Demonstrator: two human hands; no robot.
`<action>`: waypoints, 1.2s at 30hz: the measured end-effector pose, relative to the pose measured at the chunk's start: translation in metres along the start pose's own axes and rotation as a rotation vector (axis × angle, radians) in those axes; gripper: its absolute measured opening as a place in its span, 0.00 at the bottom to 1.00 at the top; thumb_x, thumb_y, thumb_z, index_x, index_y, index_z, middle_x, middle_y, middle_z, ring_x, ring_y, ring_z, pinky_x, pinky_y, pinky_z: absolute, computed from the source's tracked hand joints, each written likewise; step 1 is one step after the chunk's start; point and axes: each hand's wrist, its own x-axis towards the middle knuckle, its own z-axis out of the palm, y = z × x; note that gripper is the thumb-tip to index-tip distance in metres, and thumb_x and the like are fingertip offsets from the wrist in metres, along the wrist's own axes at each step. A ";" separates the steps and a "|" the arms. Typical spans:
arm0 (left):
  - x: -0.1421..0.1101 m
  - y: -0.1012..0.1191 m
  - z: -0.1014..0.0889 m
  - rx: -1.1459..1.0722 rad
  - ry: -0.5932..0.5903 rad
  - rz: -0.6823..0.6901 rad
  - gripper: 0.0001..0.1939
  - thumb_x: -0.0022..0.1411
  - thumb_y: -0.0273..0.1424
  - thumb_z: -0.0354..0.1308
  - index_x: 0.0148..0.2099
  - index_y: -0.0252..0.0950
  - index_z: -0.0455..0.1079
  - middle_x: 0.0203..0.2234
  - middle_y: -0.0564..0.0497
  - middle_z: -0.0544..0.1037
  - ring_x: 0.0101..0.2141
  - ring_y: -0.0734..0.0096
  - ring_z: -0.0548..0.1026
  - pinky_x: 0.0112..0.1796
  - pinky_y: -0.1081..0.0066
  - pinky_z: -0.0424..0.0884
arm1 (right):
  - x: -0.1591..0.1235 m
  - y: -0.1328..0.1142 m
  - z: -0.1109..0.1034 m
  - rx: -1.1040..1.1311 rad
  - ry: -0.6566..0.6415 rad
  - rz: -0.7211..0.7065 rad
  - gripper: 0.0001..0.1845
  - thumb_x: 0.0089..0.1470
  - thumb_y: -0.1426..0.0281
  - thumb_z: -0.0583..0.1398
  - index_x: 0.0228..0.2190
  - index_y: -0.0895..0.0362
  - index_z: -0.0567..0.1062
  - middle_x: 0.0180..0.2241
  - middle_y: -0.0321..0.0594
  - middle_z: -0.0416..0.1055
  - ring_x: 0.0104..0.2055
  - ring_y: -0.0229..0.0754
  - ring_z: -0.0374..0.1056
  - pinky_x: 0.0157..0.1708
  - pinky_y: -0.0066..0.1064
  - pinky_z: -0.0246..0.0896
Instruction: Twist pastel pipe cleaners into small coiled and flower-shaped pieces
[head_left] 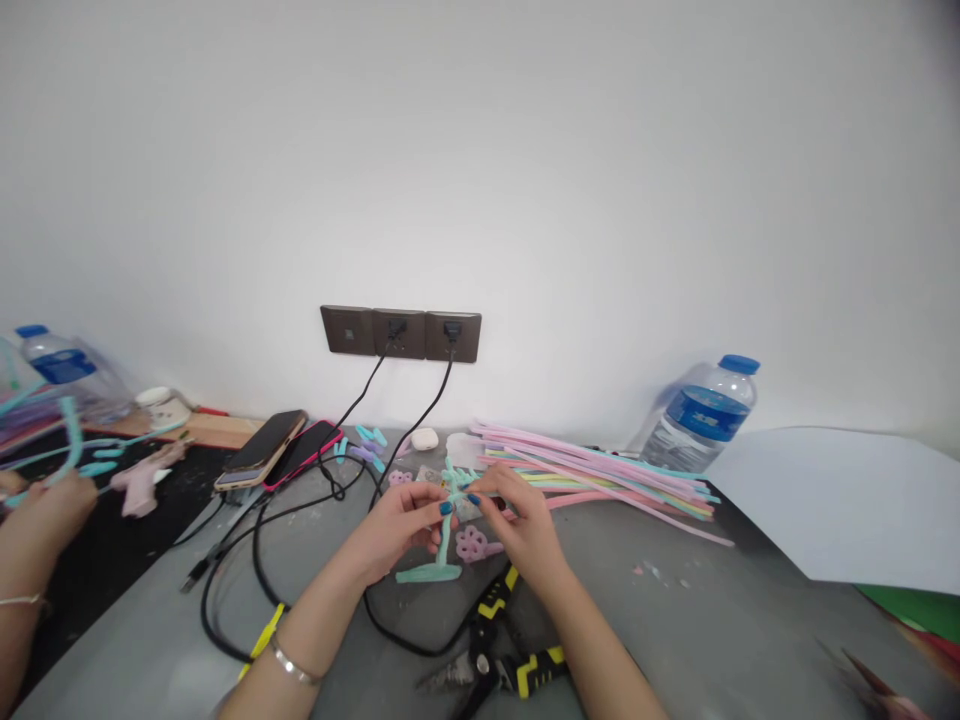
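My left hand (409, 522) and my right hand (517, 515) meet at the middle of the table, fingers pinched on a mint-green pipe cleaner piece (445, 540). Its stem hangs below my fingers to a flat leaf-like end, and small loops stick up above them. Just under my right hand lies a pink pipe cleaner flower (472, 544). Pliers with black and yellow handles (487, 640) rest on the table nearer to me, between my forearms. My fingers partly hide the spot where they grip.
A bundle of pastel pipe cleaners (600, 470) lies behind my right hand. A water bottle (701, 415) leans by the wall near white paper (840, 500). Left are phones (262, 450), black cables (259, 560) and a co-worker's hand (52, 510) holding pipe cleaner.
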 end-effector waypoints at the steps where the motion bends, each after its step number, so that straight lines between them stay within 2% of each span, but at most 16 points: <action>1: 0.000 0.000 0.000 -0.033 0.006 -0.003 0.18 0.44 0.38 0.71 0.33 0.31 0.72 0.22 0.54 0.74 0.19 0.81 0.68 0.22 0.78 0.66 | 0.000 -0.002 0.000 -0.001 0.002 -0.009 0.08 0.59 0.74 0.56 0.31 0.56 0.75 0.27 0.39 0.67 0.30 0.41 0.63 0.31 0.31 0.56; 7: 0.001 -0.003 0.000 -0.157 -0.014 0.049 0.15 0.47 0.35 0.70 0.32 0.33 0.70 0.21 0.56 0.73 0.18 0.82 0.69 0.22 0.80 0.68 | -0.002 -0.009 0.003 -0.041 -0.041 -0.036 0.09 0.58 0.76 0.56 0.34 0.55 0.77 0.27 0.38 0.67 0.28 0.39 0.63 0.27 0.29 0.56; 12: 0.003 -0.002 0.000 -0.261 0.090 0.105 0.17 0.44 0.35 0.72 0.33 0.35 0.69 0.18 0.58 0.71 0.18 0.82 0.69 0.19 0.84 0.65 | -0.006 -0.008 0.010 -0.057 -0.085 -0.026 0.13 0.55 0.79 0.54 0.36 0.55 0.76 0.27 0.38 0.71 0.28 0.38 0.65 0.28 0.27 0.57; 16: 0.005 0.002 0.001 -0.316 0.170 0.158 0.20 0.39 0.35 0.74 0.32 0.35 0.69 0.17 0.59 0.72 0.19 0.83 0.70 0.19 0.85 0.66 | -0.009 -0.007 0.017 -0.023 -0.089 0.067 0.10 0.56 0.77 0.54 0.34 0.57 0.75 0.26 0.37 0.72 0.25 0.36 0.64 0.27 0.25 0.57; 22: 0.007 -0.002 0.002 -0.348 0.218 0.220 0.21 0.37 0.35 0.75 0.33 0.35 0.70 0.20 0.57 0.75 0.20 0.82 0.70 0.21 0.84 0.68 | -0.010 -0.007 0.025 0.130 -0.056 0.204 0.10 0.57 0.73 0.54 0.34 0.58 0.75 0.20 0.33 0.66 0.21 0.35 0.61 0.23 0.25 0.55; 25: 0.009 -0.004 0.002 -0.350 0.231 0.262 0.20 0.39 0.34 0.74 0.33 0.35 0.70 0.25 0.55 0.77 0.21 0.83 0.71 0.23 0.83 0.70 | -0.010 -0.007 0.027 0.162 -0.062 0.188 0.10 0.57 0.74 0.53 0.36 0.57 0.75 0.25 0.36 0.69 0.25 0.36 0.64 0.26 0.26 0.59; 28: 0.011 -0.004 0.002 -0.358 0.250 0.285 0.19 0.41 0.35 0.74 0.33 0.35 0.70 0.25 0.55 0.78 0.21 0.83 0.71 0.25 0.82 0.71 | -0.009 -0.006 0.029 0.137 -0.070 0.147 0.11 0.56 0.74 0.55 0.39 0.56 0.75 0.32 0.40 0.71 0.31 0.39 0.66 0.30 0.27 0.61; 32: 0.010 -0.004 0.004 -0.373 0.296 0.277 0.22 0.37 0.36 0.75 0.33 0.35 0.70 0.24 0.54 0.78 0.22 0.81 0.72 0.23 0.83 0.70 | -0.008 -0.003 0.029 0.074 -0.046 0.110 0.10 0.53 0.75 0.57 0.38 0.55 0.74 0.33 0.40 0.68 0.27 0.37 0.61 0.25 0.26 0.58; 36: 0.010 -0.006 0.005 -0.334 0.306 0.308 0.20 0.40 0.36 0.73 0.34 0.35 0.70 0.26 0.54 0.78 0.24 0.80 0.73 0.24 0.81 0.70 | -0.008 -0.002 0.029 0.072 -0.027 0.132 0.11 0.52 0.76 0.57 0.38 0.55 0.73 0.31 0.38 0.69 0.24 0.35 0.58 0.24 0.25 0.57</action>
